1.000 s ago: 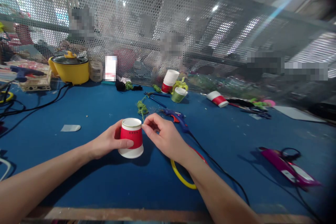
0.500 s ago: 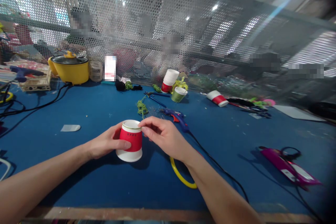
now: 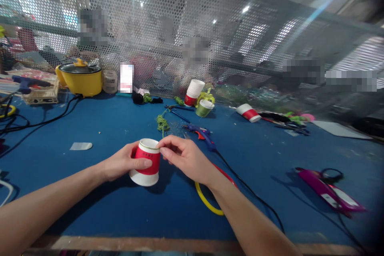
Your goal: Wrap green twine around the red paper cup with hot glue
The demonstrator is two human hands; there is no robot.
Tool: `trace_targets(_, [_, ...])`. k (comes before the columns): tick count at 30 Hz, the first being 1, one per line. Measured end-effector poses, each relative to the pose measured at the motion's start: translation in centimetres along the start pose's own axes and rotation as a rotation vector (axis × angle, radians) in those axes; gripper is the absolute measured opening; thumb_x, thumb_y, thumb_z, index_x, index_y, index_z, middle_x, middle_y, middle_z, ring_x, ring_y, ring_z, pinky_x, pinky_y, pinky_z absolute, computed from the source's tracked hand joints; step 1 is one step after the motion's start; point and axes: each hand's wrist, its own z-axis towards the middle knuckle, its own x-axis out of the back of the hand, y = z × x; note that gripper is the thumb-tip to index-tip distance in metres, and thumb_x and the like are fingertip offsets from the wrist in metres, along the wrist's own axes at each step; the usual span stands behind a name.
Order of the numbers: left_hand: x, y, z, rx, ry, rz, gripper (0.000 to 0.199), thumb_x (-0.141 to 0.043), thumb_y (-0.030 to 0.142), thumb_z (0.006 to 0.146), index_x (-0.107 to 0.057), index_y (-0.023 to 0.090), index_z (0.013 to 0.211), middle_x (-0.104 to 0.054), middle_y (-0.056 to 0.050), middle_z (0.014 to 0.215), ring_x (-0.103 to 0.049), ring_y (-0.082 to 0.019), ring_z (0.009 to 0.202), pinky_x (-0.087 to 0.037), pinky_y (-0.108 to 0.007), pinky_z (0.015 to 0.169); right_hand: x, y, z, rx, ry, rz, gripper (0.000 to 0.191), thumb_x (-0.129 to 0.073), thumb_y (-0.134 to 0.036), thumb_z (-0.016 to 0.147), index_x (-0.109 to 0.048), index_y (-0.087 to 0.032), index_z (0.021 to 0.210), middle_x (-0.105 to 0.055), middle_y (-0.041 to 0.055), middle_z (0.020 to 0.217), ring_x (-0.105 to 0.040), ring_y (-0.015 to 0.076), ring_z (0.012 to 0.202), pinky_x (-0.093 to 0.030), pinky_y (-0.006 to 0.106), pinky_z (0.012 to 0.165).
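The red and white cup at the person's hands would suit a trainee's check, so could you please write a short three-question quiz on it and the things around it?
1. True or false: the left hand grips the red and white cup by its side.
2. Multiple choice: what are the fingertips of the right hand touching?
A) The lid of the yellow pot
B) The upper edge of the cup
C) The purple packet
3. Fill in the blank: the loose yarn bundle on the table, beyond the cup, is ____ in colour.

Key: 1. True. 2. B. 3. Green.
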Motion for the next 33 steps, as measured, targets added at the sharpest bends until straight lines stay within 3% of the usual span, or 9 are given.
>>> trace_targets(6, [-0.1,0.2,0.0,-0.004,-0.012,0.008,0.050,-0.074,0.033,0.061,-0.056,0.014,0.104,-0.065,-0.008,0.093,-0.058,-0.020,0.080,-0.042,-0.032,0.074,0.1,0.0,-0.1,-0.007,-0.018,0.017,0.009,-0.048,-0.021,0.083,-0.057,-0.019,0.085,-0.053,-0.0025,0.067,-0.048,0.0082,0.056,-0.042,0.021,0.052])
trace_targets(14, [0.1,0.0,0.4,-0.071,0.083,0.121,0.048,-0.072,0.029,0.064,-0.052,0.017,0.105,-0.061,-0.006,0.097,-0.056,-0.020,0.088,-0.041,-0.033,0.081,-0.2,0.8,0.3,-0.003,0.027,-0.111,0.011,-0.047,-0.019,0.082,-0.058,-0.019,0.086,-0.055,-0.0017,0.069,-0.048,0.0093,0.059,-0.040,0.022,0.054])
trace_targets(21, [-0.3,0.3,0.4,-0.085,0.196,0.084,0.054,-0.070,0.032,0.067,-0.046,0.019,0.114,-0.058,-0.008,0.110,-0.053,-0.024,0.101,-0.038,-0.036,0.089,-0.6,0.8,0.6,-0.062,0.015,-0.029,0.011,-0.046,-0.020,0.082,-0.056,-0.018,0.087,-0.053,-0.0026,0.067,-0.049,0.0092,0.058,-0.041,0.022,0.054])
trace_targets(33, [-0.4,0.2,0.6,-0.113,0.258,-0.024,0.039,-0.062,0.028,0.071,-0.052,0.018,0.106,-0.062,-0.004,0.094,-0.056,-0.019,0.088,-0.039,-0.032,0.083,-1.1,0.7,0.9,-0.093,0.034,0.008,0.010,-0.047,-0.021,0.081,-0.056,-0.019,0.086,-0.055,-0.0010,0.070,-0.049,0.0096,0.059,-0.042,0.023,0.056])
